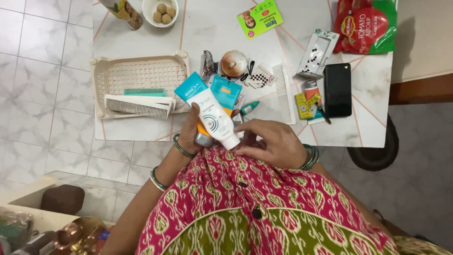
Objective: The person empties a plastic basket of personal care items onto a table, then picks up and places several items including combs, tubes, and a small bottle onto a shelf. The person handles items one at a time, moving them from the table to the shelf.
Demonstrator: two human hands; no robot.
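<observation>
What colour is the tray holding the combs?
Cream, with a lattice base: the tray, left on the table in the head view.

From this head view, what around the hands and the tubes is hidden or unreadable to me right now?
- Left hand: fingers hidden behind the white tube and the orange tube under it.
- White tube's cap end: meets the right hand; whether the fingertips grip it is unclear.
- Bottle beside the bowl: cut off by the top edge.
- Items between the onion-like ball and the comb: too small to identify.

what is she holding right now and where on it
The left hand holds a white-and-blue tube around its lower half, near the cap; an orange tube sits behind. The right hand touches the cap end.
</observation>
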